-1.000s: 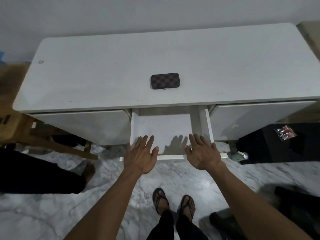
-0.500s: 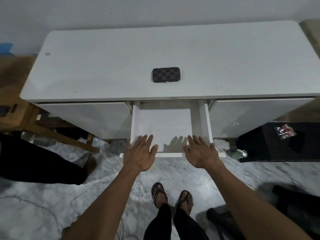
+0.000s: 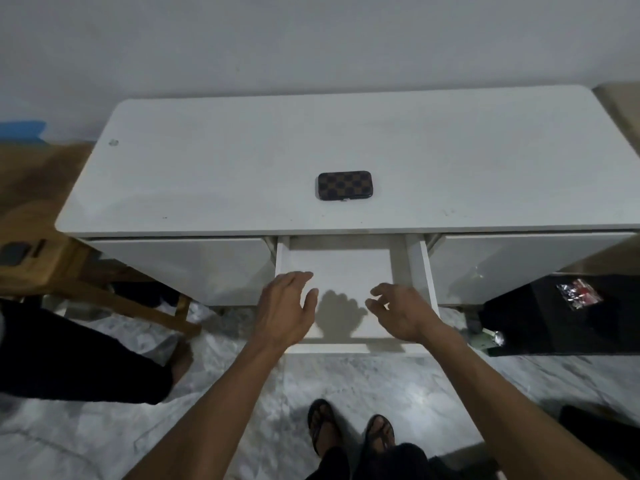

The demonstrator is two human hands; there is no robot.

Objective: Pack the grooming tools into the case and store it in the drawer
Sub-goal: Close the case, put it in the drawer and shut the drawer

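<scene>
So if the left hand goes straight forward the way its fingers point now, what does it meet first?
Probably the desk's front edge above the open drawer. The left hand points up-frame over the bare drawer floor, nothing between. If it is higher than it looks, it would pass over the edge toward the case.

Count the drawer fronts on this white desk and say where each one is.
3. The left drawer front is shut, the middle drawer is pulled open under the checkered case, and the right drawer front is shut. Its far right end runs out of frame.
</scene>
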